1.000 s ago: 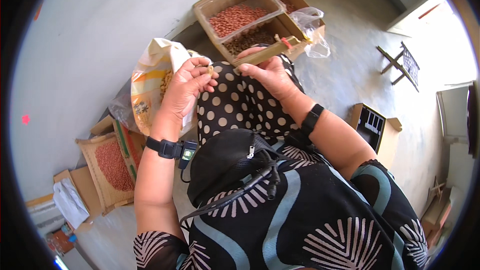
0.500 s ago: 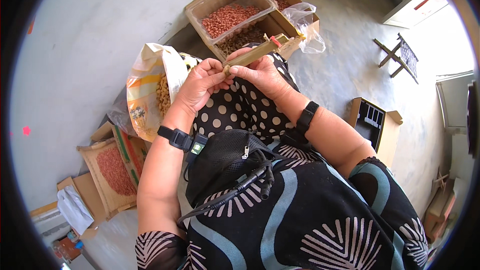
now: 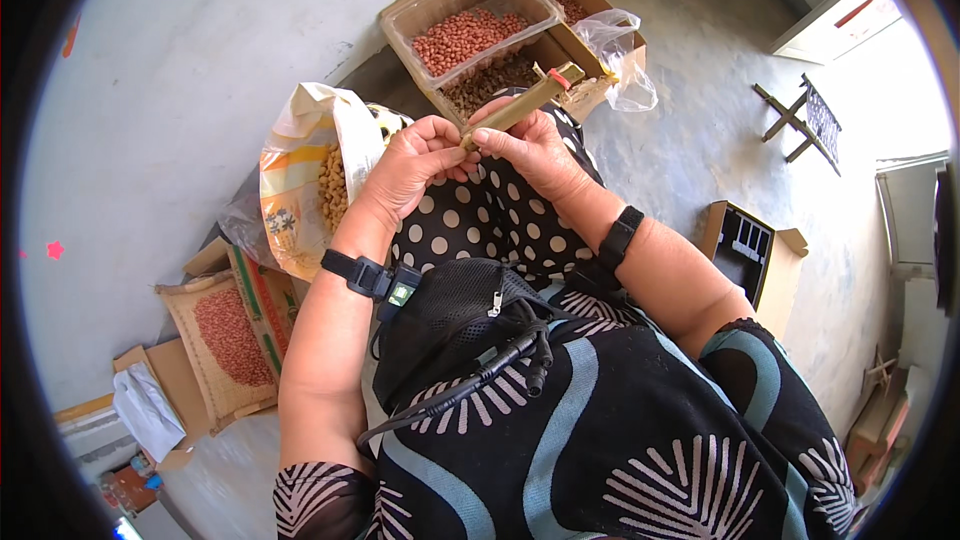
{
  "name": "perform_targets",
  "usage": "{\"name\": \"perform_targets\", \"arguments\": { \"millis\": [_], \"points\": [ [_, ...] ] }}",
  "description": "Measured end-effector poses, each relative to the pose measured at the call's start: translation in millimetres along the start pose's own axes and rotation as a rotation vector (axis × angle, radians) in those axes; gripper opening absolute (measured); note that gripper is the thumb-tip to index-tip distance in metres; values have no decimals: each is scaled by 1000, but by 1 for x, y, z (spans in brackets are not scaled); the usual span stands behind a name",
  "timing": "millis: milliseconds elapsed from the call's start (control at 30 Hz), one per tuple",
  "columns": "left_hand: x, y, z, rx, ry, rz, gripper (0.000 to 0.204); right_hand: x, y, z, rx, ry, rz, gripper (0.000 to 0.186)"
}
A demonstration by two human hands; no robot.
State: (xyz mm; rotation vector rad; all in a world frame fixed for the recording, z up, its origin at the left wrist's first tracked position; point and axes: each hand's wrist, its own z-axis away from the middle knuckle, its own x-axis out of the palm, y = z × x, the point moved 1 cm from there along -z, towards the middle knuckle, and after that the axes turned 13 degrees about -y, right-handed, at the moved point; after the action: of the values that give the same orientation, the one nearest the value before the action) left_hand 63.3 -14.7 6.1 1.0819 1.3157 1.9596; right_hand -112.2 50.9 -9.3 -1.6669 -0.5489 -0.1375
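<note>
Over my lap, my right hand (image 3: 535,152) is wrapped round a pair of bamboo tongs (image 3: 528,106), a long greenish-tan strip tool with a red band near its far end. Thumb and fingers of my left hand (image 3: 412,165) pinch a small tan peanut (image 3: 468,142) at the tongs' near tip, where both hands meet. Part of the peanut is hidden by the fingertips. Left of my knees, an open white and orange bag (image 3: 300,175) holds unshelled peanuts (image 3: 332,187).
Ahead stands a clear plastic bin (image 3: 400,35) with red peanut kernels (image 3: 470,38), above a box of shells (image 3: 490,85). A cardboard box (image 3: 590,92) with a plastic bag (image 3: 632,90) adjoins it. A kernel-filled sack (image 3: 190,325) lies left; a folding stool (image 3: 800,120) stands right.
The whole view has shifted slightly. The tongs' far end has turned a little in my right hand. Both hands keep their hold at the near tip.
</note>
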Motion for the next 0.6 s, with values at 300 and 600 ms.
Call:
{"name": "perform_targets", "arguments": {
  "millis": [300,600],
  "points": [
    [5,7,0,14,32,-48,17,-2,0,0,8,-34,27,25],
    [8,9,-2,55,34,4,24,-1,-5,1,-2,-50,-3,29]
  ]
}}
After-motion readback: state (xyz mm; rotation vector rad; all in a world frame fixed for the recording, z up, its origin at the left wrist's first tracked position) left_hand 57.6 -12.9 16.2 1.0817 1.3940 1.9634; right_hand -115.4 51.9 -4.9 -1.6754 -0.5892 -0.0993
